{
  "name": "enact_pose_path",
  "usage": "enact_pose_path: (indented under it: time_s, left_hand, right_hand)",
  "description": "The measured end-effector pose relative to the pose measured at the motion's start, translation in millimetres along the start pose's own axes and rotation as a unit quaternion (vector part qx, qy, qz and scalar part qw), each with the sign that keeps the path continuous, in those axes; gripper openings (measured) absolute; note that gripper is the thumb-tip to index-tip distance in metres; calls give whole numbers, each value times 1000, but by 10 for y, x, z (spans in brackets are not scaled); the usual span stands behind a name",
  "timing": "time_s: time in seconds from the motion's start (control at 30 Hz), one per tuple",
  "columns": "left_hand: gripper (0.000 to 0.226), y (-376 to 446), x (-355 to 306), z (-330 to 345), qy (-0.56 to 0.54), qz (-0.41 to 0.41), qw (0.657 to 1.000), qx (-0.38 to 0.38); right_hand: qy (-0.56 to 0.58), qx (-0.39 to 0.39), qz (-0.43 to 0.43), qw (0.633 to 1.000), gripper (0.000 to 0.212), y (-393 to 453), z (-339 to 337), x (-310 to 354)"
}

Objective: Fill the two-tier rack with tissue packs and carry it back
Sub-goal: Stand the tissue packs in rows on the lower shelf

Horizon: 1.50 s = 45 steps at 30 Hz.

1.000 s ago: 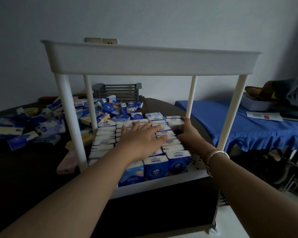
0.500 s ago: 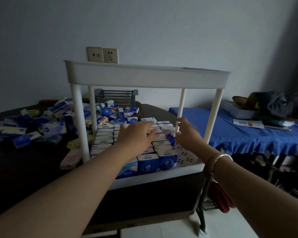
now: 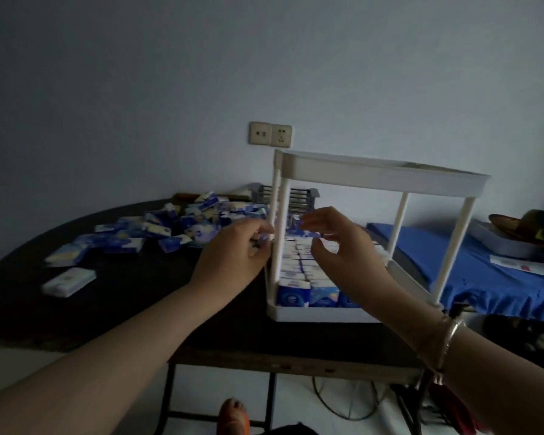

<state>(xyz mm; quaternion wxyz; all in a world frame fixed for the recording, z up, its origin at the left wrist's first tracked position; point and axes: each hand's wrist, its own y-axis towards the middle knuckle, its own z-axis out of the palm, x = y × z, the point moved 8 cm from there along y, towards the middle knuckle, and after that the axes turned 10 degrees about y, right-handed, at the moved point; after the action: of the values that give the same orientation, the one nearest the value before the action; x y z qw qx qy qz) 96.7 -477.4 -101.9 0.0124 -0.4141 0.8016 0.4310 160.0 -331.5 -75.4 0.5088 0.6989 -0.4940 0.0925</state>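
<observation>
Room: dim, grey wall, dark table (image 3: 113, 296).
Rack (image 3: 377, 174): on the table's right end; bottom tier lined with packs (image 3: 299, 271), top tier looks empty.
Left hand (image 3: 233, 259): fingers curled at the near left post, grip unclear through blur.
Right hand (image 3: 343, 246): open, loosely curled, holding nothing.
Handling: light, stiff plastic; packs soft; likely best lifted by both end rims.
Around: loose packs (image 3: 170, 227) heaped left, blue cloth (image 3: 484, 277) right.

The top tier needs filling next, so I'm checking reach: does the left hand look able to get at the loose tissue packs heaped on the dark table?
Probably yes. The left hand is outside the rack, by its near-left post, and the loose tissue packs lie further left on the dark table with nothing between.
</observation>
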Motion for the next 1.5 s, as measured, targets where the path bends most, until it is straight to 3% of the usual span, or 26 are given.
enact_pose_path:
  time_s: [0.23, 0.6, 0.8, 0.9, 0.97, 1.07, 1.17, 1.3, 1.4, 1.5]
  left_hand:
    - [23, -216, 1164, -313, 83, -94, 992, -14]
    - [44, 77, 2512, 252, 156, -211, 965, 12]
    - [63, 393, 3054, 550, 223, -222, 949, 22]
    - [73, 444, 3259, 816, 211, -241, 938, 131]
    - [66, 472, 3320, 901, 221, -222, 933, 176]
    - [52, 524, 3359, 763, 249, -211, 936, 134]
    - [59, 485, 3385, 711, 159, -268, 943, 113]
    - [57, 439, 3427, 606, -57, -374, 925, 31]
    - [44, 420, 3428, 636, -245, -445, 861, -15]
    - [49, 472, 3341, 694, -396, -445, 801, -60]
  right_hand:
    - [-1, 68, 22, 997, 35, 328, 1154, 34]
    - [-79, 84, 146, 982, 44, 1080, 2510, -1041]
    - [-122, 60, 133, 982, 41, 1477, 2898, -1452]
    - [-151, 44, 109, 982, 45, 1720, 2953, -1575]
    - [-188, 46, 94, 977, 47, 1904, 2977, -1649]
    - [-240, 106, 106, 959, 54, 2086, 3073, -1785]
    - [-298, 133, 96, 940, 56, 2126, 3113, -1806]
    - [-333, 79, 49, 938, 47, 2083, 3028, -1651]
    - [-203, 17, 47, 978, 32, 2015, 2956, -1529]
    - [-3, 8, 78, 997, 26, 1903, 3008, -1383]
